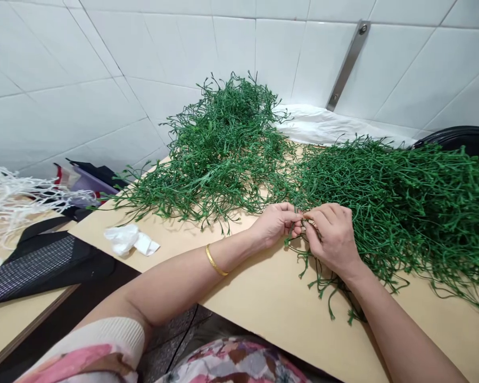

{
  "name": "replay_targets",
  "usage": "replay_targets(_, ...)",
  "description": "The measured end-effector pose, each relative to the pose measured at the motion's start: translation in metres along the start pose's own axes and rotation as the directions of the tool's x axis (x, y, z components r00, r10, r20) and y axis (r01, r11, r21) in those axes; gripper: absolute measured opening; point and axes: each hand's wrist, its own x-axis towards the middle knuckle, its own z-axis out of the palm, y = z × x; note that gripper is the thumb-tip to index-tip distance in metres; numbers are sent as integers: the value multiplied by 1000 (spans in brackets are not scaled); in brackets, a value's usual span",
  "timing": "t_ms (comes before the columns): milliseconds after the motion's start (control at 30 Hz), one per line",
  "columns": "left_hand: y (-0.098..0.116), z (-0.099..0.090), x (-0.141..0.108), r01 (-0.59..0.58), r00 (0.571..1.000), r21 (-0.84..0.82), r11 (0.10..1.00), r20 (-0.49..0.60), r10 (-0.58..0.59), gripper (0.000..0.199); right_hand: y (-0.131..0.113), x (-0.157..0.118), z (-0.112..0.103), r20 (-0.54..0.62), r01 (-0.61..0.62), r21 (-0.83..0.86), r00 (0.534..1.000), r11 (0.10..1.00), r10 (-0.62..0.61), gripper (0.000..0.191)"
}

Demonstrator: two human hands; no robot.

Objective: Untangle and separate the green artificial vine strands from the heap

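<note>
Green stringy strands with small knobbed ends lie in two heaps: a taller pile (231, 122) at the back centre and a wide pile (415, 197) on the right. Between them and nearer to me, my left hand (277, 224) pinches a green strand, a gold bracelet on its wrist. Close against its fingertips, my right hand (332, 234) is closed on the same strand. Several strand ends (331, 290) hang below my right hand onto the tan table (263, 298). The exact spot where the fingertips meet is partly hidden.
Crumpled white tissue (130, 239) lies on the table's left part. White strands (16, 202) and a black mesh item (35, 260) are on another surface at left. White plastic (319, 125) lies along the tiled wall, below a metal bracket (349, 66).
</note>
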Motion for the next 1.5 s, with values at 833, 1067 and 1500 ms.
replay_targets(833,1,2,2,43,998,-322,946,-23,-53,9,6,6,-9,490,-582,553,806,596,332,13)
replay_targets(1067,2,3,3,-17,999,-329,944,-48,1,11,2,9,-6,469,-577,484,806,658,361,16)
replay_targets(1500,3,1,2,220,966,-222,950,184,-180,22,11,12,-21,541,-320,594,838,739,-72,25)
